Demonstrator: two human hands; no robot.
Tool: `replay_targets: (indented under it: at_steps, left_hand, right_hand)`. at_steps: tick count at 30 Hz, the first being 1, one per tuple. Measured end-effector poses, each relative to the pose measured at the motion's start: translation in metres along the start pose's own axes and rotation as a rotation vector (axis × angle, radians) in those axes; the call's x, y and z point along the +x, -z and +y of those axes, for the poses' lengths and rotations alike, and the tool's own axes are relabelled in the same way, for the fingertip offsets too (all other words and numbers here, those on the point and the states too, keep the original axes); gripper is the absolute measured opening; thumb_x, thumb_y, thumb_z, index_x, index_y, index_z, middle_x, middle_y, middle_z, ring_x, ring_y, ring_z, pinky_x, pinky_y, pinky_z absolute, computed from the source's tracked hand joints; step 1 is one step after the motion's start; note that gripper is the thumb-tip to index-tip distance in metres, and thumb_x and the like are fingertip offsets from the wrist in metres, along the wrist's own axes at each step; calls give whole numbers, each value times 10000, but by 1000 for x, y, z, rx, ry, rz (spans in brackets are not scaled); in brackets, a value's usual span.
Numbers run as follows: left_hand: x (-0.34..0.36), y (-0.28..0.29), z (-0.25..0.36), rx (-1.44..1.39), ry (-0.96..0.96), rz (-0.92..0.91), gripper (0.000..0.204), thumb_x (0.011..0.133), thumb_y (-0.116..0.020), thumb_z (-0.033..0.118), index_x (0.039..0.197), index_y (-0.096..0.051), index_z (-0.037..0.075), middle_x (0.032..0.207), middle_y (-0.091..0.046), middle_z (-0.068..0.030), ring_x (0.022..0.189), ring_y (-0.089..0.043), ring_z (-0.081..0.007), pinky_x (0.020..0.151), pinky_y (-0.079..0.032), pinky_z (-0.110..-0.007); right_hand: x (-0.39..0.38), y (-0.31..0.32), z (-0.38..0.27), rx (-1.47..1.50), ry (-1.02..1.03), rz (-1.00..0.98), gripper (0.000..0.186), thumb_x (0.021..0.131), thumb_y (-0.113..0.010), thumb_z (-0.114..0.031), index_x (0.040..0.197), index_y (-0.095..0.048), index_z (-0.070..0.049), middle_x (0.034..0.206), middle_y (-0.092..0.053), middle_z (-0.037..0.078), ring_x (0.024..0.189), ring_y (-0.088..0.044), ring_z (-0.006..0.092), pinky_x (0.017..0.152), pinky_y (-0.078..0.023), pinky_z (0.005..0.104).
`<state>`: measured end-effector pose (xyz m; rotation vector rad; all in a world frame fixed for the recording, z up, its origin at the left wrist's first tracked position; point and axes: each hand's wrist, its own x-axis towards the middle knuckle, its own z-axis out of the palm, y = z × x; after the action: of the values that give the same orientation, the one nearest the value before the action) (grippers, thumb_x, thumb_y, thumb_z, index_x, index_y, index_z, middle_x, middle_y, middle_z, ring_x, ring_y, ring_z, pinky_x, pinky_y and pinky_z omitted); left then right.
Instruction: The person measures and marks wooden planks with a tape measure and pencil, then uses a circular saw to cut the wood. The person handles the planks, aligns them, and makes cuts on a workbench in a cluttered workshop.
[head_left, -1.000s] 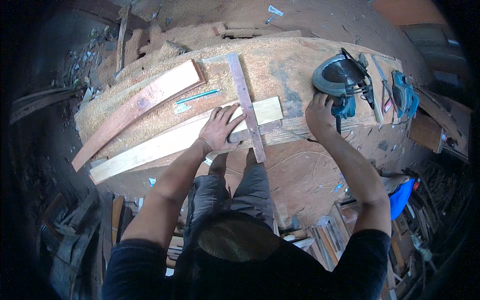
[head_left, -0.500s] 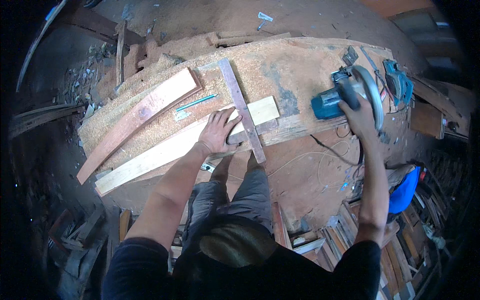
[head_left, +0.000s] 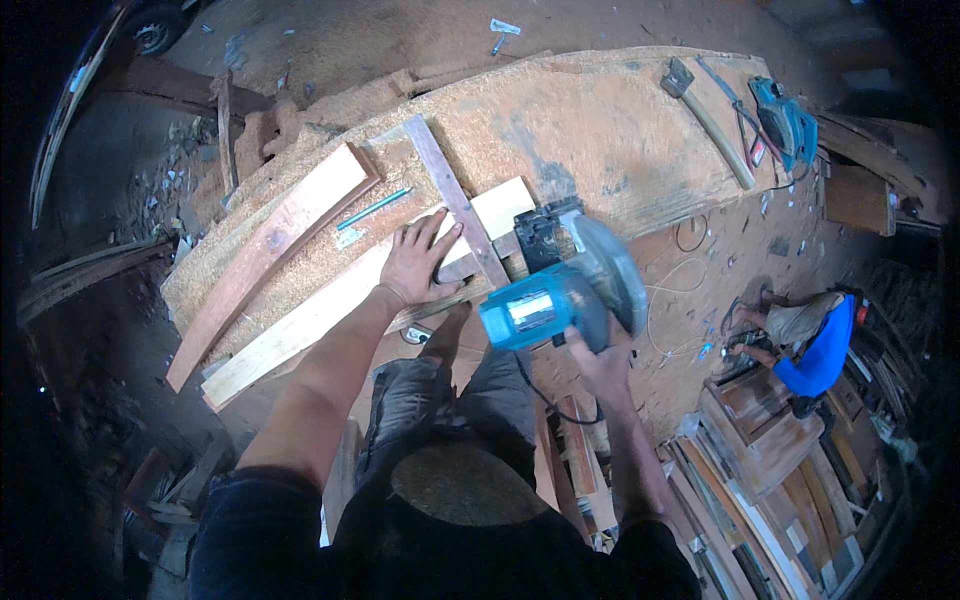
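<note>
- Head view: circular saw (head_left: 533, 306) has swung leftward and bodyward, now near pale board's (head_left: 322, 315) right end; contact unclear.
- Right hand (head_left: 600, 368) wraps the saw's handle.
- Left hand (head_left: 418, 262) spread flat on the board, beside the crossing bar (head_left: 441, 168).
- Board's long axis: lower left to upper right; saw lies right of left hand, the hand nearer the board.

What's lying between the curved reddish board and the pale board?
In the head view, a teal pencil lies between the reddish board and the pale board, beside a small pale patch I can't identify.
</note>
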<state>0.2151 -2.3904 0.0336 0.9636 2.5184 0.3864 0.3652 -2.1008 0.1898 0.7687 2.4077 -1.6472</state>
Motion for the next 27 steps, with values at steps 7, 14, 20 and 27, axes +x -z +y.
replay_targets:
  at_steps: [7,14,20,27]
  left_hand:
    - [3,2,4,3,8,20,1071,705,-766,564,1598,-316,179,1617,-272,-201,1417,-335,-417,1173,-248,-581]
    - [0,2,1,-33,-3,16,1079,689,-786,567,1588,-331,180,1627,-258,-195,1420,-331,-416,1183,-237,-578]
    - [-1,2,-2,-53,-17,44,1071,693,-803,559,1579,-342,175,1616,-274,-203,1427,-330,-411,1189,-237,-570]
    - [-1,-2,-4,-94,-51,96,1062,683,-816,540,1570,-364,171,1602,-297,-209,1430,-332,-409,1186,-243,-572]
  right_hand:
    - [-6,-23,31,-110,89,-58,293,813,-754,-96,1056,-627,10,841,-688,150,745,-700,274,697,-540,384]
    - [-4,-35,39,-88,174,-57,309,814,-749,-94,1086,-645,12,847,-695,128,749,-692,223,694,-534,359]
    - [2,-40,30,-39,110,-80,320,824,-741,-95,1105,-649,28,871,-707,129,772,-692,199,712,-533,345]
    - [9,-43,17,-29,93,-89,304,821,-739,-87,1090,-655,29,879,-707,125,796,-685,183,732,-531,339]
